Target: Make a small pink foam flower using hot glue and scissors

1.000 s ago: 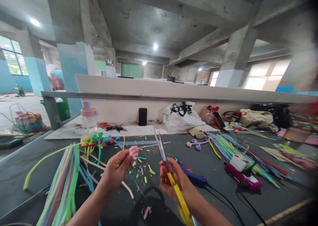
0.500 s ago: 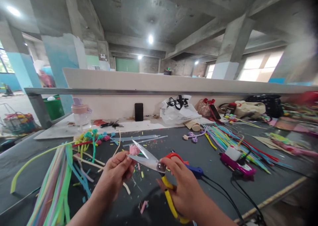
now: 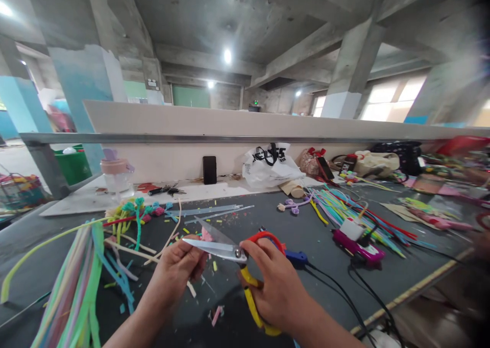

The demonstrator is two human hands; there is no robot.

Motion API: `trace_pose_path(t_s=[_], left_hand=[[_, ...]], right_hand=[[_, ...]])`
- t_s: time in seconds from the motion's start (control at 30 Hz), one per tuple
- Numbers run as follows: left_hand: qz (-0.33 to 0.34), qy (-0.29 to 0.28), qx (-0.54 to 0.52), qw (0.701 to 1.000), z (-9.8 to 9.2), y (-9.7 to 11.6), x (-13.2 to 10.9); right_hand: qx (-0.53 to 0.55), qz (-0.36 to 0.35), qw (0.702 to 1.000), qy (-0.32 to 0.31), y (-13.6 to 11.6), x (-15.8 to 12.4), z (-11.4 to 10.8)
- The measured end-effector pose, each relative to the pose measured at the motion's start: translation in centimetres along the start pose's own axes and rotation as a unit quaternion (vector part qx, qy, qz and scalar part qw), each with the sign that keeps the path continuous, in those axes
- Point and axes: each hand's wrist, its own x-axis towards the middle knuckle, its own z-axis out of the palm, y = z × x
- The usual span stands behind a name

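Observation:
My left hand (image 3: 182,261) is closed in a pinch on a small pink fuzzy piece (image 3: 205,234), which shows partly behind the blades. My right hand (image 3: 273,281) grips yellow-handled scissors (image 3: 218,248), blades apart and pointing left across the pink piece, close to my left fingertips. Just beyond my right hand lies a red-handled tool (image 3: 276,240), partly covered by the fingers. A blue tool (image 3: 296,258) with a black cord rests beside it. Pink and yellow scraps (image 3: 217,315) are scattered on the dark table (image 3: 184,322) below.
Colourful fuzzy strips (image 3: 72,287) spread at the left, with knotted pieces (image 3: 138,218) behind. Farther back stand a lidded cup (image 3: 117,179), a phone (image 3: 210,170) and a white bag (image 3: 268,167). More strips (image 3: 367,225) and a purple power strip (image 3: 360,248) lie right.
The view has turned slightly right, shifting things left in the picture. The scissors have tilted, and their blades now cover more of the pink piece. Both hands keep their grips.

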Motion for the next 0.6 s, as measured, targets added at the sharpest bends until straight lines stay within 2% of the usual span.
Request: trace_pose_path(t_s=[0.17, 0.27, 0.4, 0.6], left_hand=[[0.005, 0.021, 0.023, 0.999, 0.82, -0.02, -0.49], [0.019, 0.015, 0.039, 0.999, 0.89, -0.22, -0.54], [0.006, 0.024, 0.039, 0.999, 0.80, -0.53, -0.47], [0.009, 0.006, 0.013, 1.000, 0.96, -0.66, -0.51]], right_hand=[[-0.008, 0.005, 1.000, 0.017, 0.04, -0.13, 0.39], [-0.012, 0.007, 1.000, 0.022, 0.12, -0.14, 0.63], [-0.015, 0.015, 1.000, 0.021, 0.15, -0.13, 0.85], [-0.012, 0.009, 1.000, 0.024, 0.11, -0.15, 1.05]])
